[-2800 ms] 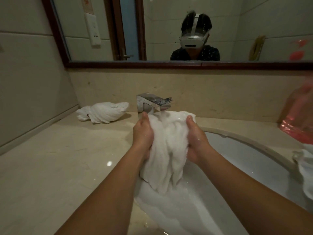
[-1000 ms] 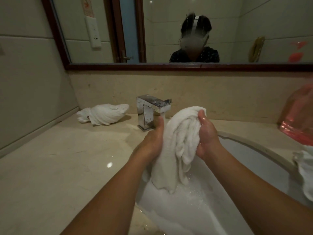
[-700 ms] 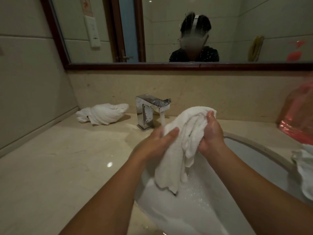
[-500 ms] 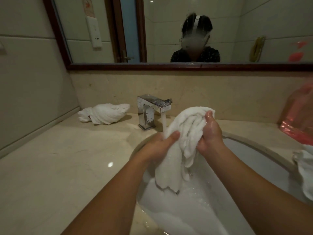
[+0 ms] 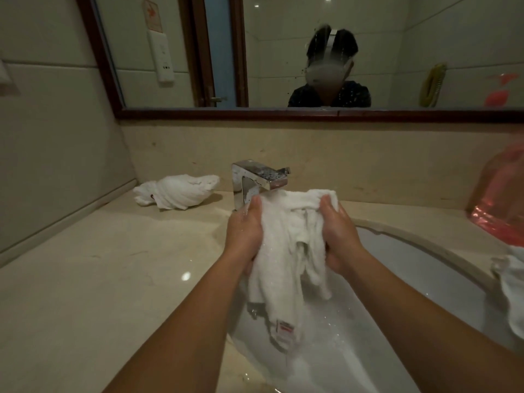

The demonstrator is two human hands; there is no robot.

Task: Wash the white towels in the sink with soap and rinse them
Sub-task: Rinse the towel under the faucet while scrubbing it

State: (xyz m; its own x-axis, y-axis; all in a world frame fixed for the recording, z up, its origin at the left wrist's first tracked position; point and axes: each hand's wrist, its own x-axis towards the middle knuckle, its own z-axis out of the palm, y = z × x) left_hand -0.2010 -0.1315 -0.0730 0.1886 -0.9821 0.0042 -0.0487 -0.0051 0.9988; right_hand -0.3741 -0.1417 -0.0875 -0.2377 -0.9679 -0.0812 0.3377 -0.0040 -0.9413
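A wet white towel hangs over the white sink, its top edge right under the chrome faucet. My left hand grips the towel's left side and my right hand grips its right side, both near the top. The towel's lower end, with a small label, dangles above the foamy water in the basin. A second white towel lies twisted on the counter left of the faucet. A third white towel shows at the right edge, draped by the sink rim.
A beige stone counter surrounds the sink, with a tiled wall on the left. A pink translucent container stands at the back right. A framed mirror runs above the backsplash and reflects a person.
The towel has been spread wider between my hands and raised under the faucet. My left hand shifted from lying across the towel's front to gripping its left edge.
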